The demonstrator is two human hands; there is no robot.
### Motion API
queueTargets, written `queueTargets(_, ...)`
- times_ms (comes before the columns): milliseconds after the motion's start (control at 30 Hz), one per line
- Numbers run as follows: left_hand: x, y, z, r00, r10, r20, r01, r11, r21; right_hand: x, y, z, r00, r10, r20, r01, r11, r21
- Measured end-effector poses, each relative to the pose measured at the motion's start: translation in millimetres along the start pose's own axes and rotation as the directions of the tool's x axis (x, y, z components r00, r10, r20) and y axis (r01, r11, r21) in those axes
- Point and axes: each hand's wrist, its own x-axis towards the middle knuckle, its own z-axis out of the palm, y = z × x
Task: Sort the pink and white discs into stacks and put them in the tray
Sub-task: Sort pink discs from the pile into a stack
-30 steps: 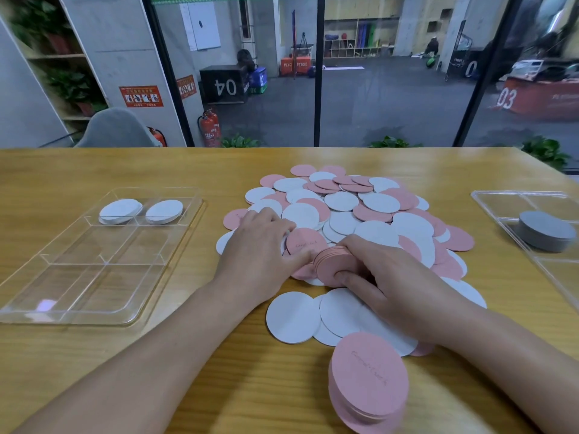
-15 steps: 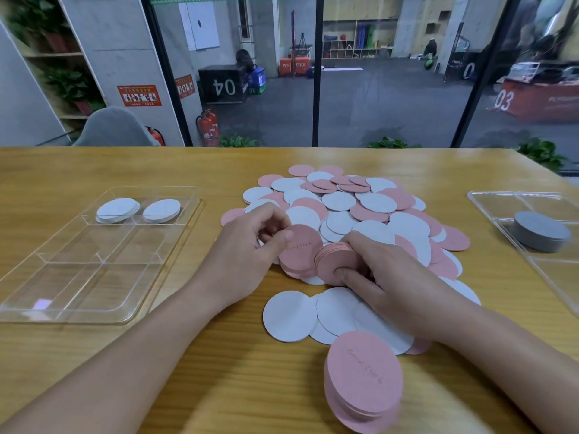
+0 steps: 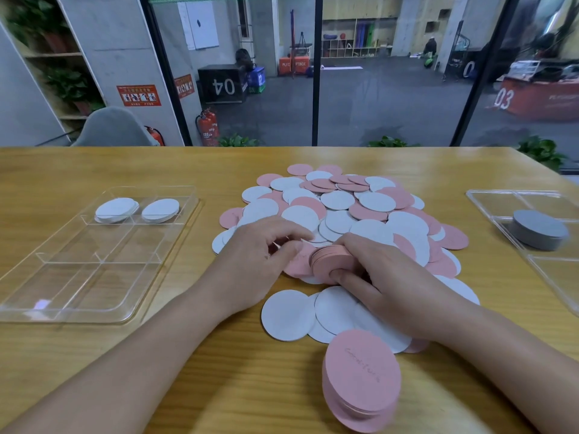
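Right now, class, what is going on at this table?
A person is sorting discs. The right hand grips a small pink stack on edge, and the left hand brings another pink disc to it. Two white stacks sit in the left tray; a finished pink stack waits nearby.

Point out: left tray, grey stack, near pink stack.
left tray [image 3: 47, 314]: head view, bare near-left rim.
grey stack [image 3: 537, 225]: head view, top face of the top disc.
near pink stack [image 3: 362, 369]: head view, middle of the top disc.
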Motion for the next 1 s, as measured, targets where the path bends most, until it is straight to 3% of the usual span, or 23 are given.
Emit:
queueTargets(167,3,-12,-9,0.991,-0.13,0.01,0.12,0.943,0.31,-1,-1,-1,1.0,0.0,-0.017,0.0,1.0,0.016)
queueTargets(367,2,-2,-8,0.977,-0.193,0.094,0.141,0.906,0.4,0,0,-1,1.0,0.013,-0.02,-0.013,1.0,0.021)
queueTargets(500,2,-1,-9,0.982,-0.178,0.056,0.152,0.937,0.314,-1,1,-1,1.0,0.021,-0.017,-0.02,0.999,0.036)
queueTargets(667,3,-2,-9,0.99,-0.135,-0.036,0.137,0.99,0.031,0,2,-1,1.0,0.019,-0.023,-0.018,0.999,0.042)
queueTargets(867,1,6,-5,0.997,0.01,0.079,0.0,0.993,-0.118,1,2,-2,0.998,0.061,-0.035,-0.059,0.997,0.054)
queueTargets(1000,-1,9,4,0.984,0.016,0.176,0.021,0.978,-0.209,0,0,2,0.998,0.051,-0.035,-0.049,0.998,0.044)
